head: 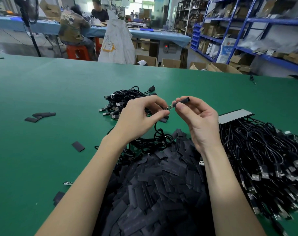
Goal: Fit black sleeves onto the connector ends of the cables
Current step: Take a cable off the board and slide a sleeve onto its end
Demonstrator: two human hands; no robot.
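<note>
Above the green table [42, 92], my left hand [139, 116] pinches the small bare circuit-board connector end [169, 107] of a black cable [157, 133] that loops down beneath it. Just to its right, my right hand [196, 116] pinches a black sleeve [182, 101] between thumb and forefinger. The sleeve's near mouth meets the connector tip. A big heap of flat black sleeves [162, 184] lies in front of me between my forearms.
A pile of cables with sleeved ends [127, 101] lies behind my hands. A large bundle of black USB cables [264, 159] fills the right side, with a grey card [235, 114] at its top. Loose sleeves [40, 116] lie at left. People sit at a far bench.
</note>
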